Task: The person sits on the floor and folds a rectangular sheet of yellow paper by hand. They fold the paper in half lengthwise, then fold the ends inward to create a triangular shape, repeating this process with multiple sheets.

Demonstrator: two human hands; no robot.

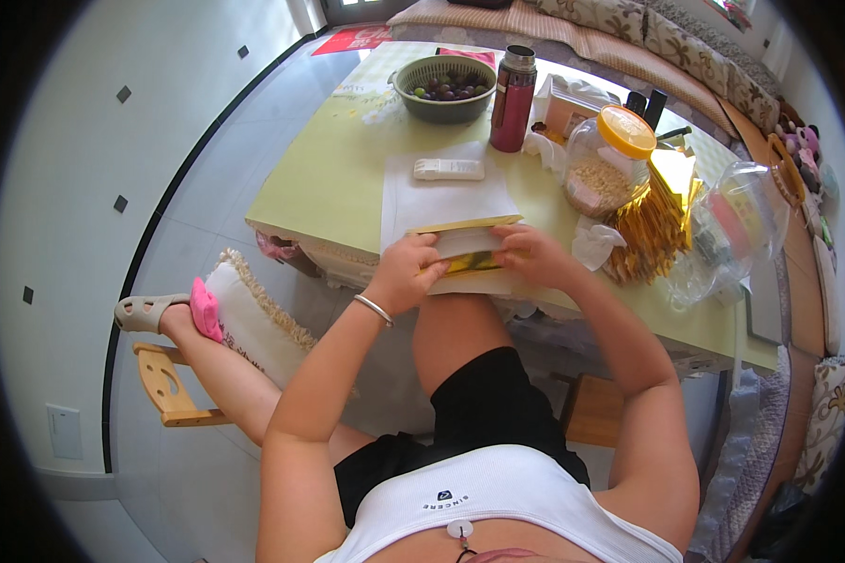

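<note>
At the table's near edge, both of my hands hold a sheet of gold foil paper (469, 263). A pale band runs across its middle, and gold strips show along its far and near sides. My left hand (404, 273) grips its left end between thumb and fingers. The right end is pinched in my right hand (537, 256), whose fingertips are partly hidden. Under the foil paper lies a white sheet of paper (399, 202). A white flat tube or bottle (449, 169) rests on that sheet, just beyond my hands.
Farther back on the table (300, 178) stand a colander (441, 105) of grapes and a maroon flask (513, 103). To the right are an orange-lidded jar (596, 174), stacked gold foil pieces (652, 220) and a clear plastic bag (723, 239). My left leg rests on a wooden chair (164, 385).
</note>
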